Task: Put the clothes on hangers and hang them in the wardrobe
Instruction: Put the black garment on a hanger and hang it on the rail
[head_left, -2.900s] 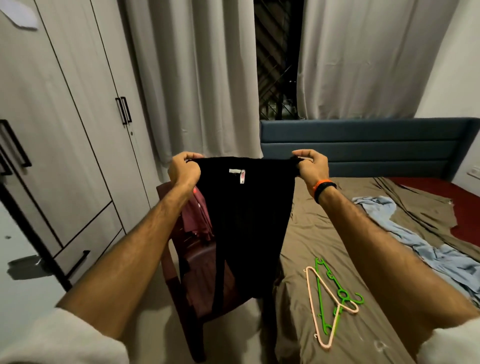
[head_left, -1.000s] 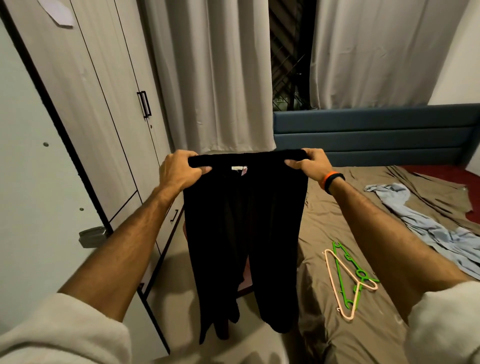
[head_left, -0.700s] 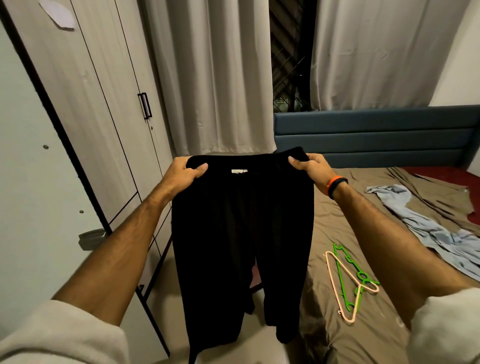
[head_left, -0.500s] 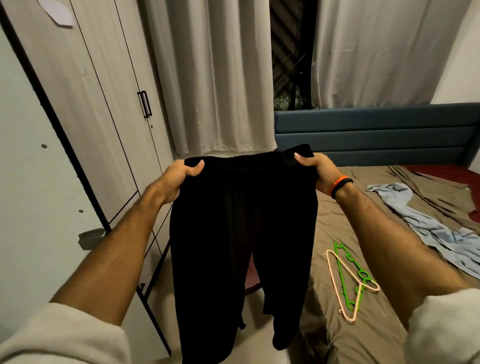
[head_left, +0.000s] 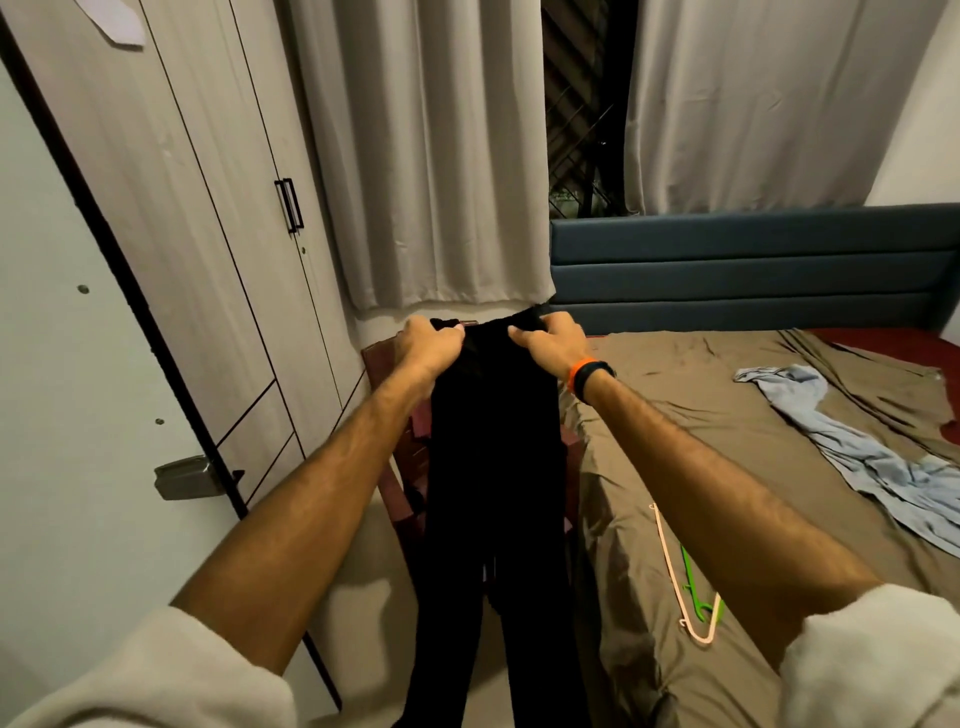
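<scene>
Black trousers (head_left: 493, 467): waistband pinched by left hand (head_left: 428, 345) and right hand (head_left: 550, 345), close together; legs hang straight down, long axis vertical, before a chair (head_left: 400, 467). Hangers (head_left: 693, 597): on bed (head_left: 727, 415), low and right, nearer the right hand.

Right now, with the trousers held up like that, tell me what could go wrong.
Both hands, left and right, are full with the trousers, so reaching a hanger means letting go with one. The legs hang near the floor and may drag. The chair behind could snag them.
</scene>
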